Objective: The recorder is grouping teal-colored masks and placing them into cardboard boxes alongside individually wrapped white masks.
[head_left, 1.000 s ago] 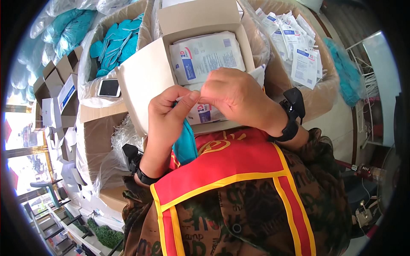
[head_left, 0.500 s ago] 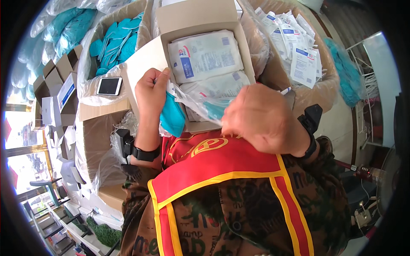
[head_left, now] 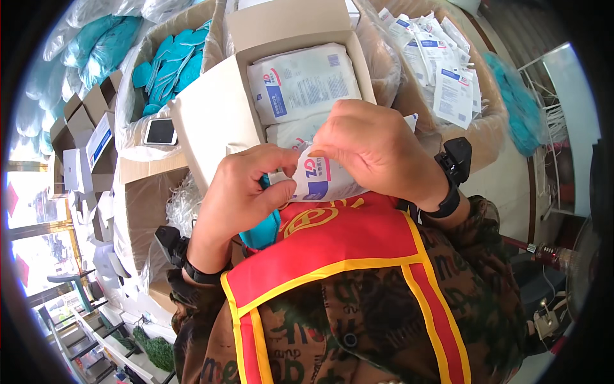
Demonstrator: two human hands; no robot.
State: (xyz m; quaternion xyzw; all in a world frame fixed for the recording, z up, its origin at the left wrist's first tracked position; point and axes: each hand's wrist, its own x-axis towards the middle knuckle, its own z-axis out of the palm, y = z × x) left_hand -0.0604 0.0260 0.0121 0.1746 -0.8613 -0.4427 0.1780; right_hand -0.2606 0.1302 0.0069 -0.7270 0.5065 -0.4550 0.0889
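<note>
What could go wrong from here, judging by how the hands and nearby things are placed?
The white packet is pinched at its upper edge by the right hand; its thin-looking wrapping might tear or crease.

The teal item hangs from the left hand, which is also close against the packet, so it could slip loose.

The phone lies on a crinkled plastic liner and might slide if that is bumped.
</note>
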